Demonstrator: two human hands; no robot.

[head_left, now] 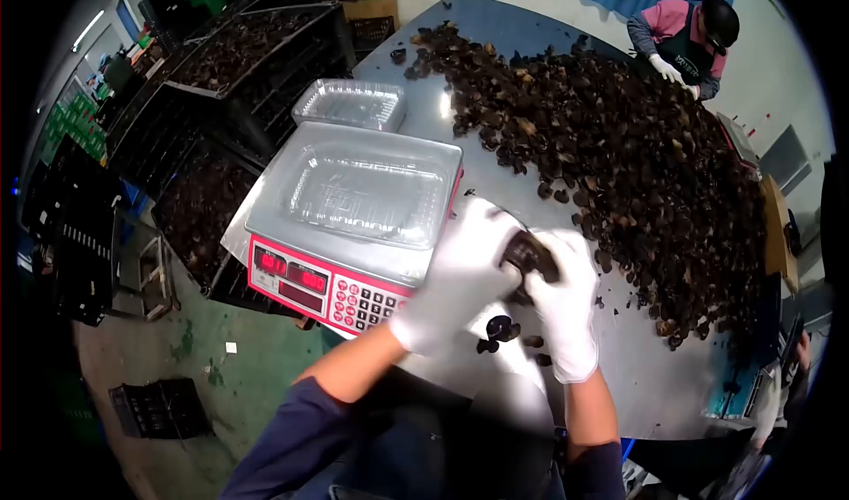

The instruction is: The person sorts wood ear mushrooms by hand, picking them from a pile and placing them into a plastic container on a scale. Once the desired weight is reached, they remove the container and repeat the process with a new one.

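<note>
In white gloves, my left hand (464,274) and my right hand (566,297) come together above the metal table, both closed around a dark brown clump that looks like mushrooms (531,258). The left glove is smeared by motion. Below them, a few loose dark pieces (502,328) lie near the table's front edge. Left of my hands stands a red and silver weighing scale (323,288) with lit red digits. On its plate sits a clear plastic tray (367,195) with nothing visible inside.
A large heap of dark mushroom-like pieces (610,137) spreads over the metal table (522,204). More clear trays (349,104) are behind the scale. Black crates (239,53) of similar pieces stand at left. Across the table works another person (681,45) in white gloves.
</note>
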